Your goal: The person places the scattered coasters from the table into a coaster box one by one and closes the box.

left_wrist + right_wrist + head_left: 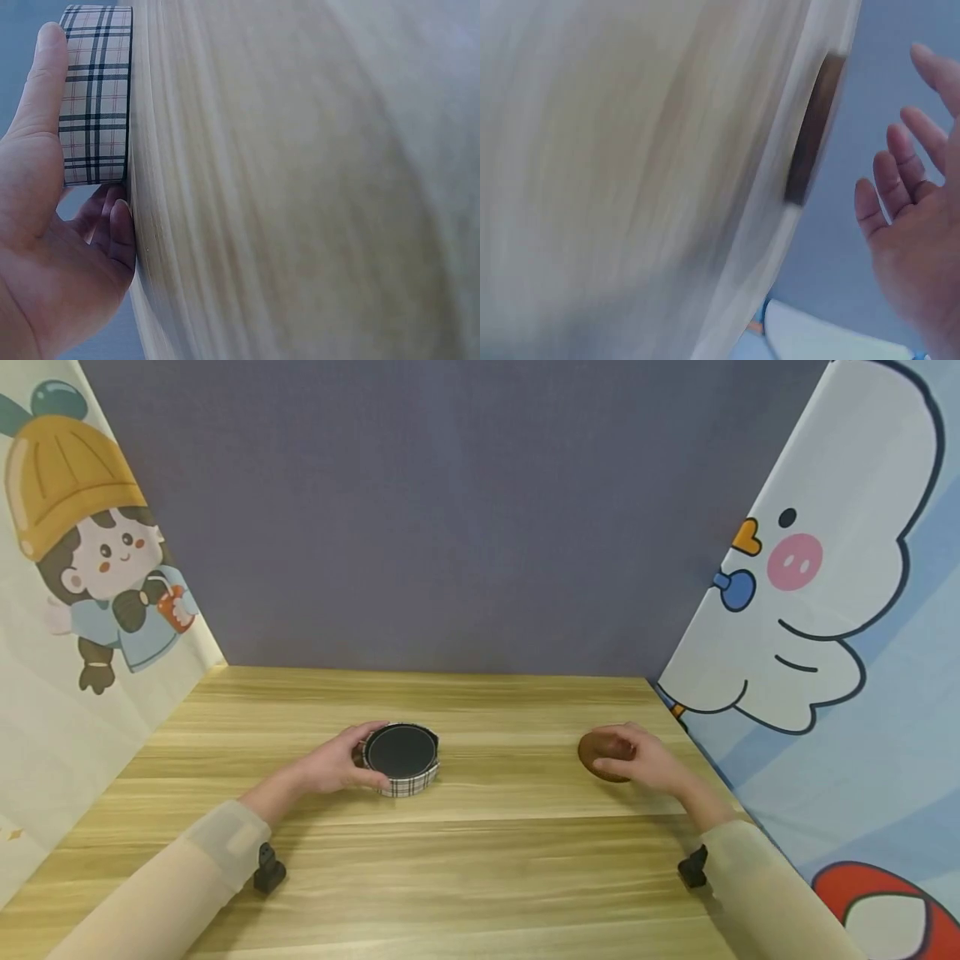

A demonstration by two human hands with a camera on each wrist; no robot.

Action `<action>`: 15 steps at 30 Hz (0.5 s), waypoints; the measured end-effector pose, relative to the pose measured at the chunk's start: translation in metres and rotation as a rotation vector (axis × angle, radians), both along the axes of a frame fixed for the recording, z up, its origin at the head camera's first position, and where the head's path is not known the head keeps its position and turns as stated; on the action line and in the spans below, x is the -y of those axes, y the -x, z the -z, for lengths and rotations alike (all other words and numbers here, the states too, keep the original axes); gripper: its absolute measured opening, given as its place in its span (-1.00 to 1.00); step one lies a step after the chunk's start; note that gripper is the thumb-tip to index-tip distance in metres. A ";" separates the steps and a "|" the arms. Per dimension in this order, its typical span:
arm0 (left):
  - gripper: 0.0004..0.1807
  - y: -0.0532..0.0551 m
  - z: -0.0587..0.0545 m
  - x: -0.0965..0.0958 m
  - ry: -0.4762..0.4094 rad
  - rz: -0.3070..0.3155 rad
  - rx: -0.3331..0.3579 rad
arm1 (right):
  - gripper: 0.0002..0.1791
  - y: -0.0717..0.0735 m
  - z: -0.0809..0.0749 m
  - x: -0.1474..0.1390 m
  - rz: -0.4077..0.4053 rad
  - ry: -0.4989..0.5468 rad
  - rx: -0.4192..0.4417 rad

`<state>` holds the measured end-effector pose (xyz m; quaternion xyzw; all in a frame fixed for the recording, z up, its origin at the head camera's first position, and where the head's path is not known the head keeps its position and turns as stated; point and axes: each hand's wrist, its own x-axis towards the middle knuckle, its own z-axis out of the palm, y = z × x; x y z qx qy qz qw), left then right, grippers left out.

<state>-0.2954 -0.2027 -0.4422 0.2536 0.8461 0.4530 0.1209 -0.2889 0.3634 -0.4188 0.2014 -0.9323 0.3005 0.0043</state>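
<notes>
My left hand point(341, 762) reaches around the near-left side of a low round plaid box point(407, 785) with a black top. In the left wrist view the thumb point(45, 75) lies along the checked side wall point(96, 112), and the other fingers curl behind, partly hidden. A brown, shallow round disc, wood-like point(594, 753), lies on the table at the right. Over it hovers my right hand point(637, 762), its fingers loosely spread. The right wrist view shows a gap between that hand point(922, 217) and the disc point(815, 131).
The wood-grain table point(480, 877) spreads between and in front of both hands. A grey panel point(450, 518) rises along its back edge. Printed cartoon sheets flank it, with a capped child point(112, 543) at left and a white bird point(840, 585) at right.
</notes>
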 end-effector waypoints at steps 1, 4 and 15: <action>0.19 0.000 0.000 0.000 -0.002 0.001 0.002 | -0.30 0.001 0.000 -0.006 0.012 -0.015 0.005; 0.19 0.000 0.000 0.000 -0.007 0.007 0.009 | -0.22 0.003 0.001 -0.017 0.024 -0.046 0.042; 0.20 0.002 0.000 0.000 0.003 0.004 0.022 | -0.07 0.016 0.005 -0.024 0.052 -0.148 0.139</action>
